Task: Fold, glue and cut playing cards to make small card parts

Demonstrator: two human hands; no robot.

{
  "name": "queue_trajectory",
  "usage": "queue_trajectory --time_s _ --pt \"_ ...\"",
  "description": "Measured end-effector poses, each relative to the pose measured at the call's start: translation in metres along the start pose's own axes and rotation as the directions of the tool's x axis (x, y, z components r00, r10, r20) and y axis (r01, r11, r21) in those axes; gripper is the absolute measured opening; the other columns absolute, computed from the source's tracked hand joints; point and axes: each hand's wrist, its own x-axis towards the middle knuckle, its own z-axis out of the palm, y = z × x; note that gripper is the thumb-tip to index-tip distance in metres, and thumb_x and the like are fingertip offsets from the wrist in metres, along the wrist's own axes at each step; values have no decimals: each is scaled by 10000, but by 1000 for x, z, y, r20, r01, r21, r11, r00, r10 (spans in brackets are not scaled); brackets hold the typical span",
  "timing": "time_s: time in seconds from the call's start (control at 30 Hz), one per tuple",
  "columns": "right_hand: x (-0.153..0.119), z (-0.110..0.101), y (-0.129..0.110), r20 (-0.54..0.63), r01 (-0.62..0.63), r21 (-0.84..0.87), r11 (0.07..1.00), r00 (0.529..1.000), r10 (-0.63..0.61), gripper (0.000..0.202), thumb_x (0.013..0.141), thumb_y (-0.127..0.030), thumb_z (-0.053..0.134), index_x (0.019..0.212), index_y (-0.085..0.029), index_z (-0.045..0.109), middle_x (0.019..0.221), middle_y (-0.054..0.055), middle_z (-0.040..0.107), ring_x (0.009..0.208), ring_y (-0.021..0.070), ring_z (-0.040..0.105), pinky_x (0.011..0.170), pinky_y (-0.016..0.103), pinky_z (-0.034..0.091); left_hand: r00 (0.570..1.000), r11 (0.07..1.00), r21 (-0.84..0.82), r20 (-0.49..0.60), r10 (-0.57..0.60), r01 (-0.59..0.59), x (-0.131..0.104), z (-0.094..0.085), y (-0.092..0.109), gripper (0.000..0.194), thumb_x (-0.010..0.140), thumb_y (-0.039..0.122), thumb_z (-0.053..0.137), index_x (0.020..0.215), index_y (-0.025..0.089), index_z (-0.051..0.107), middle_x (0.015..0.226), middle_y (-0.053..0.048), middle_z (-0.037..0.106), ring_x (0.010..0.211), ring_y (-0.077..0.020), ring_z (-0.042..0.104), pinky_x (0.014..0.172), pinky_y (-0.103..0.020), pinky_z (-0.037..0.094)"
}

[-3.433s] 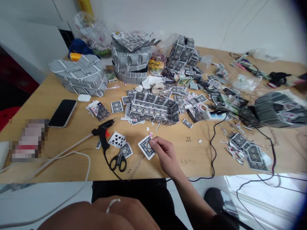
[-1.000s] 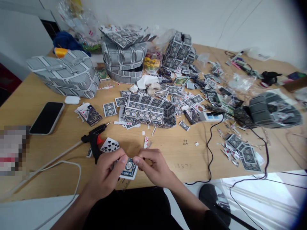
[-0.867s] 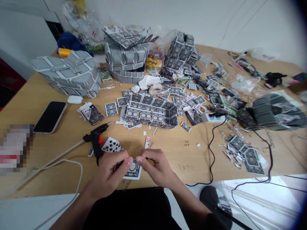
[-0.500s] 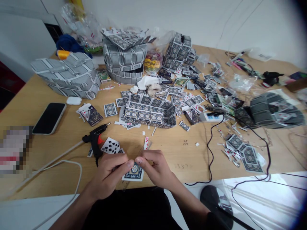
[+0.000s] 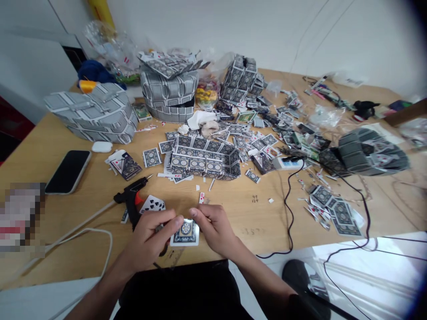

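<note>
A blue-backed playing card (image 5: 185, 232) is held between my two hands near the table's front edge. My left hand (image 5: 155, 235) pinches its upper left side with thumb and forefinger. On the card's upper right side, my right hand (image 5: 213, 226) grips with its thumb on top. A black glue gun (image 5: 131, 198) lies left of my hands, beside a ten of spades card (image 5: 152, 204). Just beyond my right hand a ten of diamonds strip (image 5: 201, 198) shows. Farther back stands an open rectangular box made of cards (image 5: 205, 166).
Woven card baskets (image 5: 170, 89) stand at the back, with another basket (image 5: 370, 151) at the right. A phone (image 5: 68, 172) lies left. Scattered cards (image 5: 335, 206) and a black cable (image 5: 292, 213) are on the right. Below the card, a clear ruler (image 5: 173, 257) lies at the edge.
The card now shows more fully between my hands, with both thumbs at its upper sides. The camera view has shifted slightly, and the ruler at the edge shows more.
</note>
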Motion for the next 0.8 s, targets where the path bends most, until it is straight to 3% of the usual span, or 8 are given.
queue_trajectory --time_s 0.3,0.4,0.53,0.8 --pt "40 -11 15 184 -40 72 997 983 26 624 1117 -624 520 654 -223 402 630 -57 348 600 112 340 579 277 276 989 979 192 141 34 -61 38 -29 -10 492 1087 386 543 646 198 429 590 62 396 562 -94 389 549 -260 298" --pt "54 -13 26 251 -9 129 992 968 -24 621 1109 -651 514 665 -227 414 642 -53 363 614 119 360 589 275 306 985 971 203 141 97 -124 52 -28 -21 505 1093 379 539 640 197 410 587 61 386 562 -96 382 556 -271 283" --pt "63 -11 44 205 -15 140 990 979 -14 642 1078 -712 527 669 -233 401 648 -57 348 616 117 327 583 280 286 976 956 198 82 203 -215 63 -20 -37 518 1093 358 558 635 198 376 581 65 349 543 -91 364 544 -271 268" --pt "60 -11 52 220 -59 164 985 975 22 694 1067 -741 524 625 -229 367 625 -57 330 606 111 310 582 287 266 971 942 237 22 239 -237 56 -17 -48 484 1090 278 564 650 200 377 568 69 386 516 -84 389 525 -260 282"
